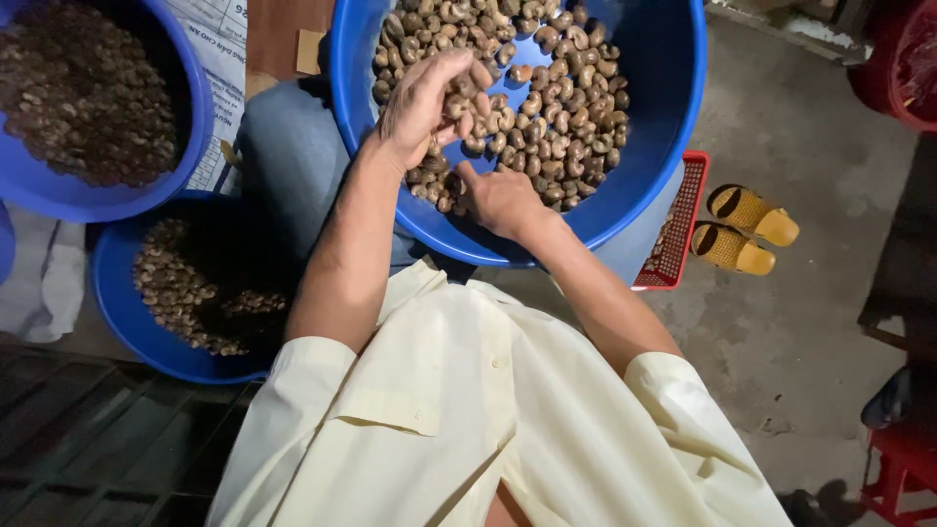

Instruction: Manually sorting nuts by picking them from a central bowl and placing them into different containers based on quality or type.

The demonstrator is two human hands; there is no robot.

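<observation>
1. The left hand (427, 98) is raised a little over the nuts (547, 107), fingers curled down and closed loosely on a few of them near the fingertips; the palm faces down and away from the person.
2. The right hand (500, 200) lies lower and nearer, at the near edge of the heap, with the forefinger stretched toward the far left and touching the nuts; whether the other fingers grip anything I cannot tell.
3. The nuts lie just beyond both hands, spread in a broad pile from near left to far right across the basin (673, 107). The left hand is over the pile's middle; the right is at its near rim side.
4. Both forearms run from the pale shirt (468, 420) out to the far side, the left one steeper and more lifted.
5. The basin rests on the person's lap, tilted toward them.
6. Left stand two more blue basins (146, 332) of darker nuts. Right of the lap are a red basket (683, 224) and yellow sandals (747, 229) on the floor (800, 322).
</observation>
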